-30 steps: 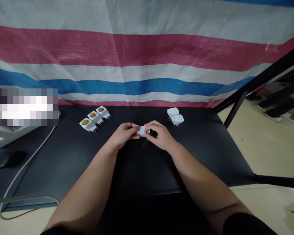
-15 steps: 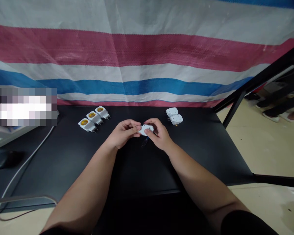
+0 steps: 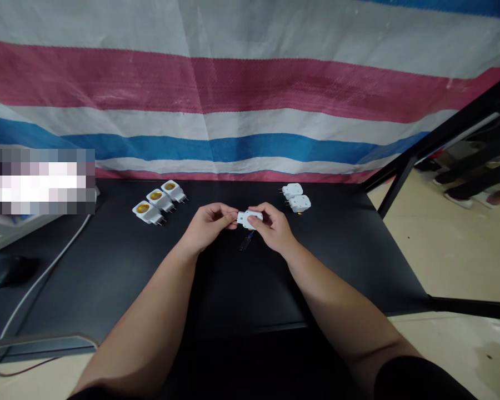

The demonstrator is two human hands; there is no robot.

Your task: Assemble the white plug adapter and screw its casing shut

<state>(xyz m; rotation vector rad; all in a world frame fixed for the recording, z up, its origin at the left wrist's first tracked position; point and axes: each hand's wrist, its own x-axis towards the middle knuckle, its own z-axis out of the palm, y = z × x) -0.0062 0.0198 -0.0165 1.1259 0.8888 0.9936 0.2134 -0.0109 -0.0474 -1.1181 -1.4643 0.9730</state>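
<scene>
White plastic plug adapter (image 3: 249,219) held above black counter (image 3: 233,289), long axis running left-right; left hand (image 3: 210,226) fingers pinching its left end, right hand (image 3: 274,227) fingers pinching its right end.

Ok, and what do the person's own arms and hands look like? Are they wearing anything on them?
The forearms are bare, coming out of short black sleeves; the right sleeve shows most, the left sleeve only as a dark edge at the bottom of the view. The left hand and right hand wear no gloves, and neither wrist shows a watch or bracelet.
</scene>
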